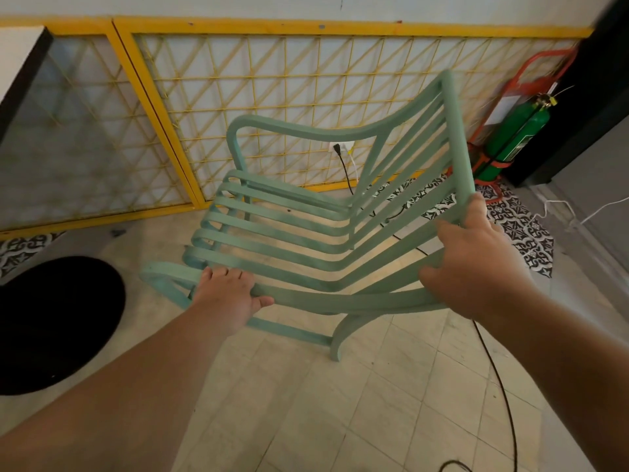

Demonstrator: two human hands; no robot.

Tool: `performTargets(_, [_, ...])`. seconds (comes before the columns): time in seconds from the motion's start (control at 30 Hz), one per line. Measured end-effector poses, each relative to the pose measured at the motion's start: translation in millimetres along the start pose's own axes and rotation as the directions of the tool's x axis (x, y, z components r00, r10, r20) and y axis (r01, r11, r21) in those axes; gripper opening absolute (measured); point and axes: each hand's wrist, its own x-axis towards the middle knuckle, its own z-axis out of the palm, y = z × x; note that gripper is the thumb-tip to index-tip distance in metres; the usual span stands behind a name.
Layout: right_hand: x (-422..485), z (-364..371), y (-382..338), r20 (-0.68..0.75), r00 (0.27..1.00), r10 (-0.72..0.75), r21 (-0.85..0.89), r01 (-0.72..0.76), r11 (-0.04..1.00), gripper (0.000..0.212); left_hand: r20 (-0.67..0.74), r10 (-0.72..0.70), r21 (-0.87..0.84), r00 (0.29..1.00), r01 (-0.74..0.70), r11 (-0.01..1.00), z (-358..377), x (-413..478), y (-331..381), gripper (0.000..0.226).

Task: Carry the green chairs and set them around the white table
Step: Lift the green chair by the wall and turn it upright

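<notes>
A green slatted chair (306, 229) fills the middle of the head view, tilted, its backrest toward the right and its seat slats running left. My left hand (226, 296) grips the near armrest close to its front curve. My right hand (476, 267) holds the near side of the backrest frame. One rear leg (338, 338) points down toward the tiled floor; I cannot tell whether it touches. No white table top is clearly in sight.
A yellow lattice fence (272, 107) runs along the wall behind the chair. A green cylinder (517, 134) in a red frame stands at the right. A round black base (51, 321) lies on the floor at left. A black cable (500, 386) trails across the tiles.
</notes>
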Motion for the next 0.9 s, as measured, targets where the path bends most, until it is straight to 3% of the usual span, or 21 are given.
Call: performTargets(0.9, [65,-9,24,-0.007,0.996,-0.094,-0.130,0.093,0.987,0.044,-0.012,-0.083,-0.112,0.996,0.081,0.990,7,-5,40,0.069])
